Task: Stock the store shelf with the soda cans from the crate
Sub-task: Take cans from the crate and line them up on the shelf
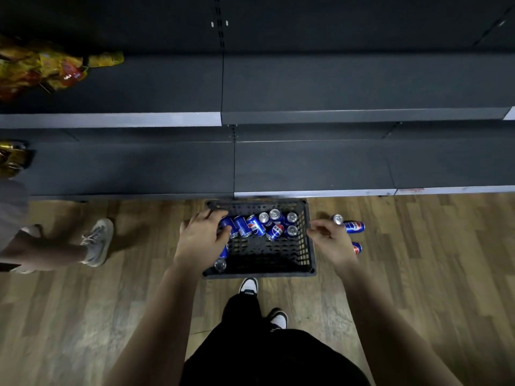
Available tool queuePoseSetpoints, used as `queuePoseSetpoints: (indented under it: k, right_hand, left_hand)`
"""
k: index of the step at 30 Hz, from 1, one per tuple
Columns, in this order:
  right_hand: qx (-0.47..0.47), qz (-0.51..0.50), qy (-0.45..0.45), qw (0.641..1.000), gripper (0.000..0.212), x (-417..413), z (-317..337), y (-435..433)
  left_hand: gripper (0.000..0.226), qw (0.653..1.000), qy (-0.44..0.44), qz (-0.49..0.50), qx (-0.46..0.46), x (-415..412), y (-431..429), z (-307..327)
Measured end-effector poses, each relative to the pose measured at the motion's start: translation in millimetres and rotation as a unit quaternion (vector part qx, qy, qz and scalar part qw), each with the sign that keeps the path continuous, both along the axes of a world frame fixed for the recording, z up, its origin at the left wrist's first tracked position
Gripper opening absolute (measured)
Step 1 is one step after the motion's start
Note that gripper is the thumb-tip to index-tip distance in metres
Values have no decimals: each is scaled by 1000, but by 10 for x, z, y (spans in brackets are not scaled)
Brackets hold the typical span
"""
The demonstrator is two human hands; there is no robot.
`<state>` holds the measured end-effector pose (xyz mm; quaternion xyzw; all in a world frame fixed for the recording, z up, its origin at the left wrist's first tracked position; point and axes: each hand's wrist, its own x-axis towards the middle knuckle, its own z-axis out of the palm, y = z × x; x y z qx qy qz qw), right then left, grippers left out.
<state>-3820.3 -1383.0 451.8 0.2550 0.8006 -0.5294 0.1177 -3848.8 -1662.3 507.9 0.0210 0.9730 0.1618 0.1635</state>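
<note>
Over the black plastic lattice crate (pixel 305 247), the left hand (pixel 199 240) gripped a blue metal soda can (pixel 230 226), likely for shelving (right hand (pixel 331 240) loose, empty).

a shop aisle: long dark metal retail shelves (pixel 334 87), snack packets (pixel 41 71) at one end, wood-look floor (pixel 418 274)

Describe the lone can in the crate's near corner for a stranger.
Find the black crate on the wood floor below the shelves. In its near-left corner one can shows its silver top, apart from the cluster at the far end.
</note>
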Motion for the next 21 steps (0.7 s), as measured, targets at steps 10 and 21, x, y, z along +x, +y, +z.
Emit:
queuePoseSetpoints:
  k: [10, 21]
  right_hand:
    - [22, 48, -53, 997, 31, -259, -500, 79]
    - [68, 98, -84, 989, 44, -808, -2775, 123]
  left_hand:
    - [40, 1000, -13, -24, -15, -180, 166, -596]
    - [41, 999, -4, -45, -14, -605, 413, -2807]
